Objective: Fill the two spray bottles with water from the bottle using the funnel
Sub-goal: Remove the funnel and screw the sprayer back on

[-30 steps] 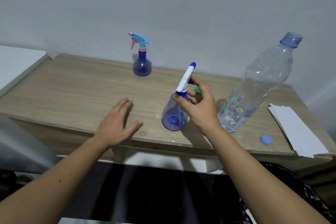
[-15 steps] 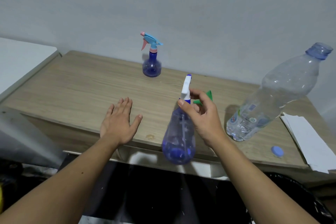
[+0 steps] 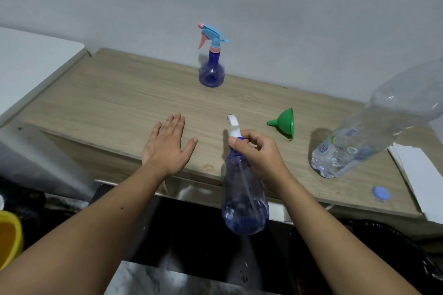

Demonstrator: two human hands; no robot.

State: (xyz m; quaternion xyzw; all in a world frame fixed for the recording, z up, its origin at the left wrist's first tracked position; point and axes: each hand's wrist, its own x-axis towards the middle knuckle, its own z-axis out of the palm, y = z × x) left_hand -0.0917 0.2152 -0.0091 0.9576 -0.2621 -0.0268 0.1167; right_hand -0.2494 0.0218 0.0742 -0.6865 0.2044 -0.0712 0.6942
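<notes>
My right hand (image 3: 260,153) grips the neck of a blue spray bottle (image 3: 243,201) with a white trigger head, held in the air at the table's front edge. Flat on the wooden table (image 3: 115,108) lies my left hand (image 3: 167,145), fingers straight, holding nothing. A second blue spray bottle (image 3: 211,70) with a light-blue and pink head stands at the back by the wall. On its side to the right of my right hand is a green funnel (image 3: 285,123). The big clear water bottle (image 3: 374,127) stands uncapped at the right, holding a little water.
A blue bottle cap (image 3: 381,193) lies near the table's front right corner, beside white paper sheets (image 3: 422,175). A white surface (image 3: 31,60) adjoins the table on the left. Below the table are a dark space and a yellow container (image 3: 8,239) at the far left.
My right hand has lifted the white-headed spray bottle off the table and drawn it towards me, past the front edge. That uncovered the green funnel. My left hand has stayed flat on the table.
</notes>
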